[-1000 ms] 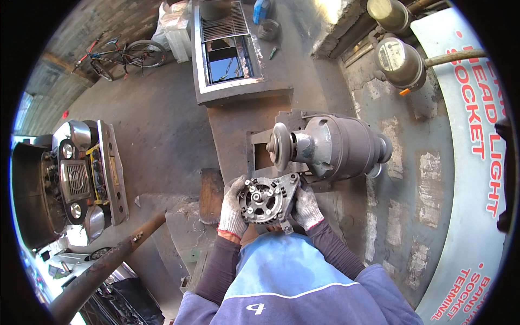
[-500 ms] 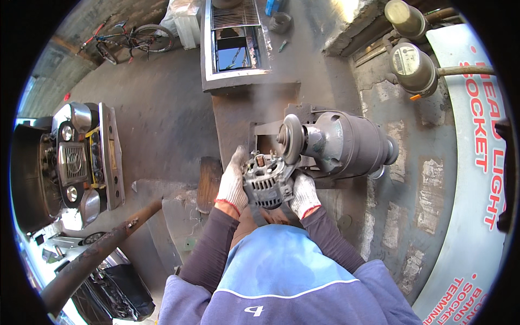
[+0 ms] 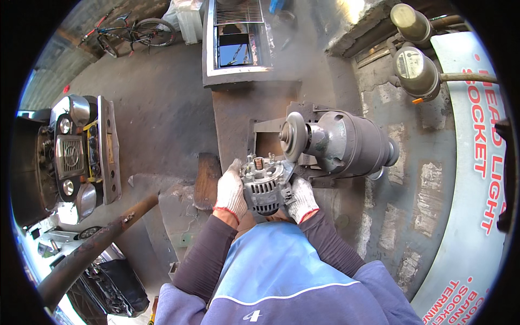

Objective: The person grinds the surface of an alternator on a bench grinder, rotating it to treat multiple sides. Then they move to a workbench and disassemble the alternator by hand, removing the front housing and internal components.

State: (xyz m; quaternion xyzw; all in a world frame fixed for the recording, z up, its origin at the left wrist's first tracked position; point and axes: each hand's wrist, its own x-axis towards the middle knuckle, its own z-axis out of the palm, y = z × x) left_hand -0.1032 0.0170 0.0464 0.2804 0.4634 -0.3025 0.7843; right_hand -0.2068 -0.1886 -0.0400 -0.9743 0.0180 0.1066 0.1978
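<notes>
Both gloved hands hold a grey finned alternator housing up in front of my chest. My left hand grips its left side and my right hand grips its lower right. The housing's upper right edge lies against, or very close to, the round wheel of a grey bench grinder motor. Fine dust or smoke hangs in the air above the grinder. The white knit gloves have red cuffs.
The grinder sits on a rusty metal stand. A metal box with a grille stands beyond it. A vehicle front with headlights lies at left, a bicycle far left, a rusty pipe lower left, a painted wall right.
I have raised the alternator housing and turned it from face-up onto its side, bringing it up to the grinder wheel. Dust now hangs above the grinder.
</notes>
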